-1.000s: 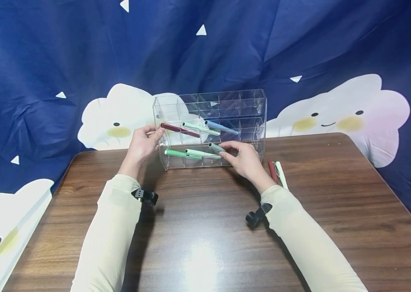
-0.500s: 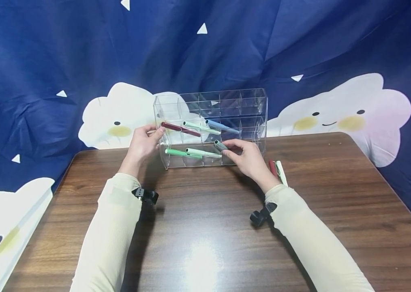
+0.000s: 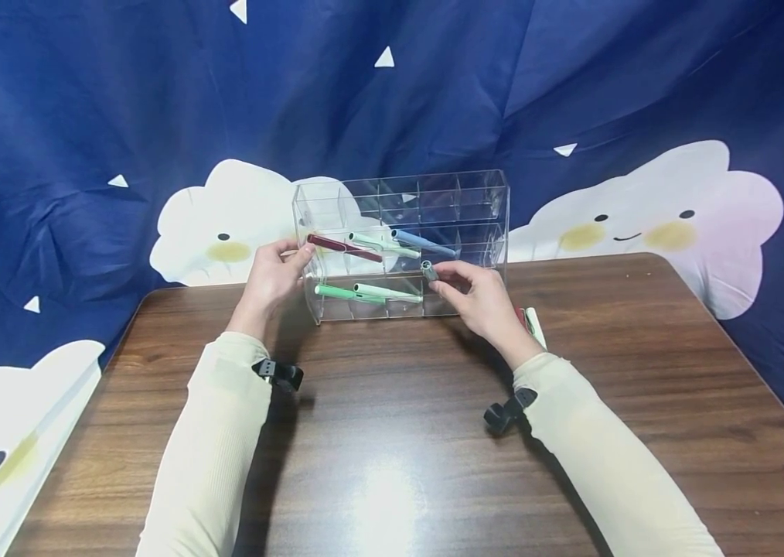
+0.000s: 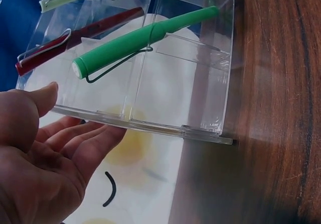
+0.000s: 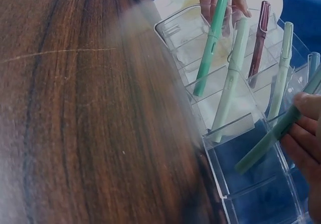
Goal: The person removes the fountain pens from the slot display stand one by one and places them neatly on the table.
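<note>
My left hand (image 3: 272,277) grips the left side of a clear pen organizer (image 3: 438,198), thumb at the front and fingers around the side panel. My right hand (image 3: 481,303) pinches a grey-green pen (image 5: 265,147) between thumb and fingers. In the right wrist view, that pen slants over a lower compartment, beside a light green pen (image 5: 230,83). A bright green pen (image 4: 120,48) stands in the lower row at the left end. Behind it, the upper tier bears a dark red pen (image 3: 343,247), a mint pen (image 3: 382,244) and a blue pen (image 3: 424,243).
Right of the organizer, a pale green pen (image 3: 534,326) and a red pen (image 3: 520,315) lie on the wooden table (image 3: 378,402), partly hidden by the right hand and wrist. A blue cloud-printed curtain (image 3: 434,93) hangs behind the organizer.
My right hand has shifted a little to the right with the grey-green pen, which has turned steeper, its cap end now facing the head camera. The left hand keeps its place.
</note>
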